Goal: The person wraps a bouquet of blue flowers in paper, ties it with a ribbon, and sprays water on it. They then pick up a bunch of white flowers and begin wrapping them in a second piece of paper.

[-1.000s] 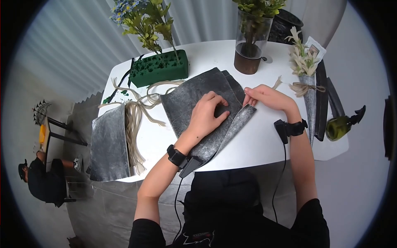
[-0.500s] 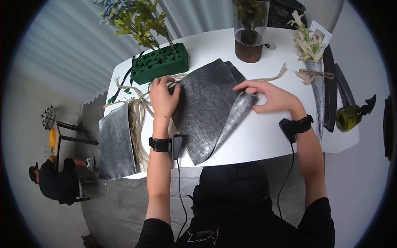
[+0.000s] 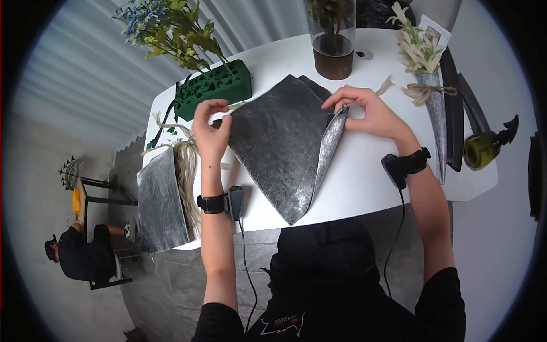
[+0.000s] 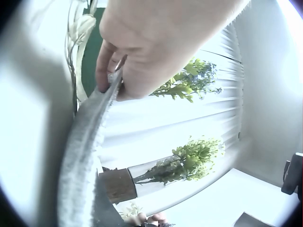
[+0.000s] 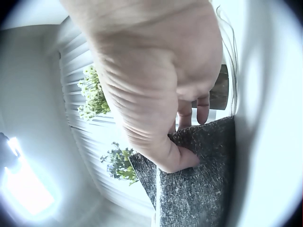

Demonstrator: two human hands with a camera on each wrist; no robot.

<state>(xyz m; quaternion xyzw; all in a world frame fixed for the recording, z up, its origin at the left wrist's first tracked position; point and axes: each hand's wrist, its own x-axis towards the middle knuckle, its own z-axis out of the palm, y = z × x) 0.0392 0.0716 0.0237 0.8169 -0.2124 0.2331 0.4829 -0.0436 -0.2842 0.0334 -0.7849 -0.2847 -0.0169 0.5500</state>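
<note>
My left hand (image 3: 212, 130) pinches the left corner of the dark grey, mottled flat sheet (image 3: 276, 145) above the white table (image 3: 364, 179); my right hand (image 3: 373, 114) pinches its rolled-over right edge.

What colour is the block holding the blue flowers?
The block is dark green; best in the head view.

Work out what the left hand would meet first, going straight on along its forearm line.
Left hand: probably the green, pitted foam block just beyond it. Height above the table is unclear, so it might pass over.
</note>
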